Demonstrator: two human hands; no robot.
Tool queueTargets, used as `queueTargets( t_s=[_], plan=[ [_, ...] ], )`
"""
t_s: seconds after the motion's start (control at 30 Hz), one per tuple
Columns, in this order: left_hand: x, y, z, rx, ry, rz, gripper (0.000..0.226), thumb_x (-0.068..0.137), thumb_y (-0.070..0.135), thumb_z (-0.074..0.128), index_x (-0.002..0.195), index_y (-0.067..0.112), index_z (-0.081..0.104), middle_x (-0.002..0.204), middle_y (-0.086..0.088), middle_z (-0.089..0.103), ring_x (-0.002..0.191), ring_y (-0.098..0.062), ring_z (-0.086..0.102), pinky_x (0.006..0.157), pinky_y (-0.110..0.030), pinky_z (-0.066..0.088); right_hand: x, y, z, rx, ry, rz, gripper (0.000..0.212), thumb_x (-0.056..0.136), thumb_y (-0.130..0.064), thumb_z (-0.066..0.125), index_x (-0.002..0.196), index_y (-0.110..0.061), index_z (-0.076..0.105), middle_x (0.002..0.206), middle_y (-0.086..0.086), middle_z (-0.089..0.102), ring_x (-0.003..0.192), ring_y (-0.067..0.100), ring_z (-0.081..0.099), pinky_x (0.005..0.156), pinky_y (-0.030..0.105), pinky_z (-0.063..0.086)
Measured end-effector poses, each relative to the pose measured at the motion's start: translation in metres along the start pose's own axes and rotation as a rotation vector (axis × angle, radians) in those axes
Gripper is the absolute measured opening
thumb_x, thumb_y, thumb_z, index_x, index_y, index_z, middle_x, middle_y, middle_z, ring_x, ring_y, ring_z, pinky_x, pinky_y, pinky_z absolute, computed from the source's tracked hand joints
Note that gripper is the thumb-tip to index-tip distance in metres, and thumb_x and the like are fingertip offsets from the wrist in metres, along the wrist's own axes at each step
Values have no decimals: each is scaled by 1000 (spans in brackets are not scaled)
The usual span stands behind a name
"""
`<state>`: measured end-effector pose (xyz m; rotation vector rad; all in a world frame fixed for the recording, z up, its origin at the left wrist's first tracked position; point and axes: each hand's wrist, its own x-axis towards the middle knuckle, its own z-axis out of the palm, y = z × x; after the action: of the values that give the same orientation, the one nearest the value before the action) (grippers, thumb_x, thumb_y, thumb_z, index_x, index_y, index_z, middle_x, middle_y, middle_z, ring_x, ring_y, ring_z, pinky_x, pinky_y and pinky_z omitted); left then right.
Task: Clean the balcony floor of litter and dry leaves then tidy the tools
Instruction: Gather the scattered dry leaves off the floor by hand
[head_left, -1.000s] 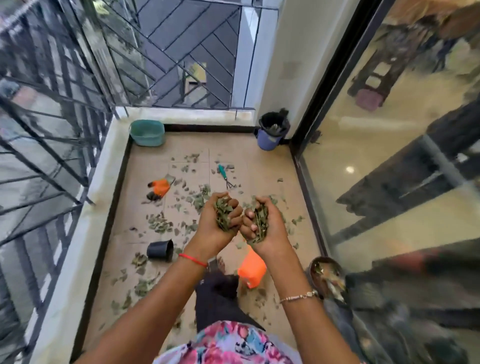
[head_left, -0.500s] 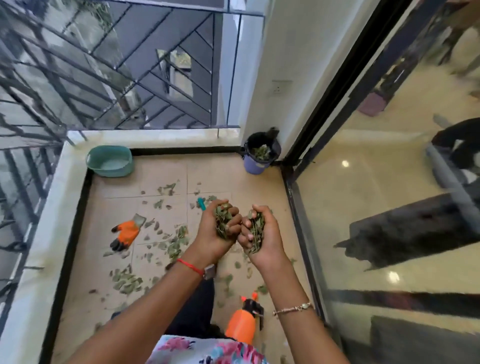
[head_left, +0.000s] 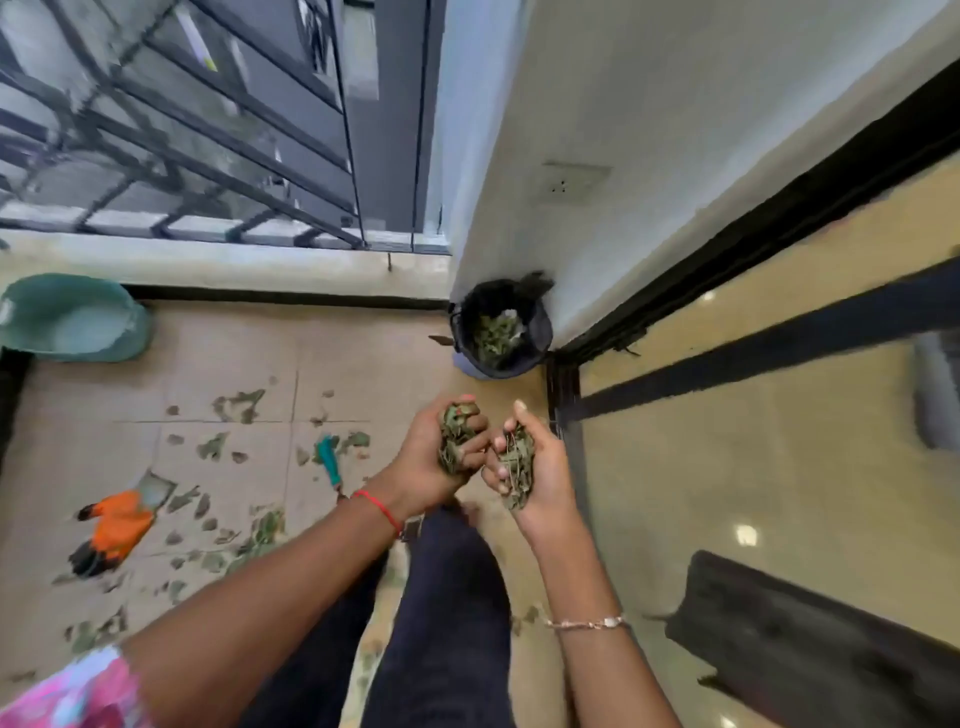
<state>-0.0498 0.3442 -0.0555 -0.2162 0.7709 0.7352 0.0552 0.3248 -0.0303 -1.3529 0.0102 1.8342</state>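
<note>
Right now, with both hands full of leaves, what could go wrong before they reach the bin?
Leaves poke out of the left hand and right hand; some may drop short of the bin. Its mouth is small, so two handfuls could spill. The teal-handled tool on the floor could trip you.

One wide-angle camera, worn on the person's head, looks forward and steeply down over the balcony floor (head_left: 363, 364). The left hand (head_left: 426, 462) and right hand (head_left: 540, 473) sit just right of centre, near enough to tell single dry leaves (head_left: 454, 441) apart. The railing (head_left: 344, 114) leans across the upper left (lens bending), the bin (head_left: 537, 338) stands upper centre, and the glass door (head_left: 753, 441) fills the right.
</note>
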Motion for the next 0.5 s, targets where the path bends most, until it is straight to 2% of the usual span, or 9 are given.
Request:
queueTargets(
  t_s=[0.1, 0.23, 0.3, 0.37, 0.4, 0.43, 0.47, 0.5],
  plan=[
    [86, 29, 1, -5, -9, 5, 55, 93, 19, 29, 40, 16, 42, 38, 3, 34, 25, -9, 26, 27, -14, 16, 85, -31, -15, -3, -1, 4, 36, 98, -30, 37, 67, -13, 43, 46, -2, 44, 26, 8, 33, 29, 9, 20],
    [206, 71, -17, 22, 74, 71, 52, 93, 18, 31, 43, 17, 46, 39, 4, 39, 26, -8, 28, 28, -11, 19, 212, -56, -34, -64, 22, -31, 31, 96, -31, 40, 70, -14, 45, 48, -3, 46, 30, 8, 36, 31, 11, 24],
    [266, 87, -30, 80, 158, 110, 52, 94, 18, 34, 44, 19, 45, 38, 5, 40, 26, -8, 30, 29, -12, 20, 273, -64, -45, -187, 108, -81, 31, 95, -31, 46, 68, -15, 48, 50, -2, 48, 33, 9, 37, 33, 13, 27],
    [322, 93, -42, 152, 289, 157, 49, 95, 19, 39, 49, 17, 55, 43, 3, 51, 32, -10, 44, 34, -12, 33, 331, -68, -58, -383, 259, -162, 31, 92, -33, 55, 67, -14, 54, 53, -1, 51, 37, 11, 40, 36, 17, 31],
    [344, 97, -46, 165, 366, 177, 39, 95, 21, 43, 60, 14, 61, 55, -3, 60, 43, -15, 55, 43, -16, 44, 355, -69, -63, -482, 340, -189, 30, 90, -36, 59, 71, -13, 58, 57, 0, 54, 40, 11, 43, 38, 19, 34],
    [369, 97, -54, 185, 459, 189, 29, 94, 24, 47, 74, 11, 64, 72, -8, 67, 61, -21, 63, 59, -25, 54, 380, -69, -69, -556, 412, -204, 31, 88, -39, 61, 78, -10, 62, 63, 1, 59, 45, 13, 48, 42, 22, 38],
    [393, 97, -62, 220, 554, 201, 27, 94, 30, 48, 86, 10, 64, 89, -12, 68, 79, -25, 66, 77, -34, 56, 402, -68, -74, -618, 475, -223, 36, 86, -43, 62, 87, -7, 64, 72, 3, 64, 54, 15, 55, 47, 25, 44],
    [419, 95, -76, 263, 619, 215, 34, 94, 38, 47, 96, 9, 64, 101, -13, 67, 93, -29, 65, 90, -41, 52, 420, -67, -79, -684, 515, -231, 45, 86, -47, 60, 96, -4, 66, 84, 5, 67, 67, 18, 61, 57, 28, 50]
  ],
)
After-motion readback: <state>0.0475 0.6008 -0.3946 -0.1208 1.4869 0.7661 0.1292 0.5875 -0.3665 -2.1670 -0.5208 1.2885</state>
